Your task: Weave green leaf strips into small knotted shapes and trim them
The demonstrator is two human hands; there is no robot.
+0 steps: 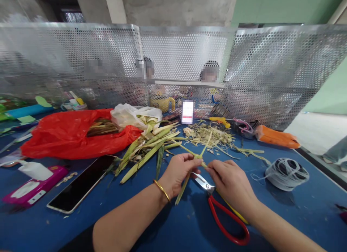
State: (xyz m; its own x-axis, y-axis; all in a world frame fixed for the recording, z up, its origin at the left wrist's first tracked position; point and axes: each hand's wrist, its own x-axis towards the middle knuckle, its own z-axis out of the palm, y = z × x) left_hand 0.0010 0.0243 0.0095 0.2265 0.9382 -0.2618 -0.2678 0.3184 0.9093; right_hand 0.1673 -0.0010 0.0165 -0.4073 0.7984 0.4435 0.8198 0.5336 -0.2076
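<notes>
Pale green leaf strips (pixel 206 142) cross between my two hands, above the blue table. My left hand (pixel 177 172), with a gold bangle at its wrist, pinches them where they meet. Another end of the strips hangs down below the left fingers. My right hand (pixel 233 179) is closed on the strip's right end, its fingertips close to the left ones. Scissors (pixel 208 187) with red handles lie on the table below the hands, blades partly behind the left fingers. Under the right hand shows a thin yellow item (pixel 235 210), mostly hidden.
Beyond my left hand lie a pile of long leaves (pixel 151 150), a red plastic bag (pixel 67 136) and a phone (pixel 84 183). Leaf scraps (pixel 214 136) lie ahead. White twine (pixel 287 174) sits right. A perforated metal screen (pixel 184 46) stands behind, with people beyond it.
</notes>
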